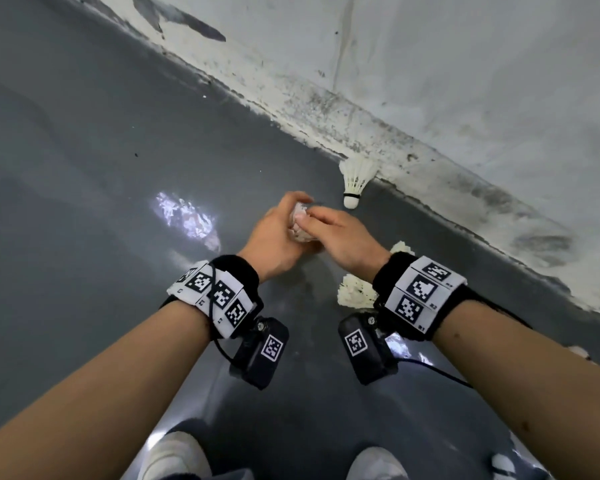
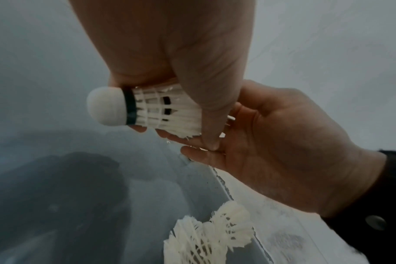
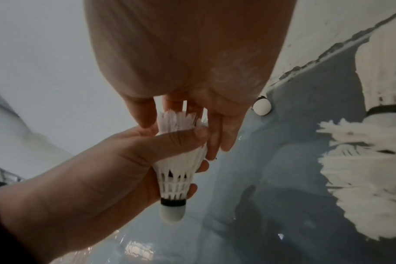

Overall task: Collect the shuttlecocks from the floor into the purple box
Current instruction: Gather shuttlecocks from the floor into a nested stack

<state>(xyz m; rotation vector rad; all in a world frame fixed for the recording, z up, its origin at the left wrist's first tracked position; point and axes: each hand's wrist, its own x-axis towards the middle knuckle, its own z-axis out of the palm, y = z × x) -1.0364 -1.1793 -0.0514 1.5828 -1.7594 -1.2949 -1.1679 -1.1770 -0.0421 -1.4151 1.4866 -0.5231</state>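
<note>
A white feather shuttlecock (image 3: 179,171) with a black band is held between both hands above the grey floor. My left hand (image 1: 279,230) grips it, thumb across the feathers and fingers curled underneath. The straight fingers of my right hand (image 1: 326,221) touch its feathered end. Another shuttlecock (image 1: 355,181) lies by the wall just beyond the hands, cork toward me. Two more shuttlecocks (image 1: 355,294) lie on the floor beneath my right wrist, partly hidden. No purple box is in view.
A stained white wall (image 1: 465,98) with a flaking base runs diagonally from upper left to lower right, close to the hands. Glossy grey floor (image 1: 84,202) spreads to the left. My two white shoes (image 1: 174,455) show at the bottom edge.
</note>
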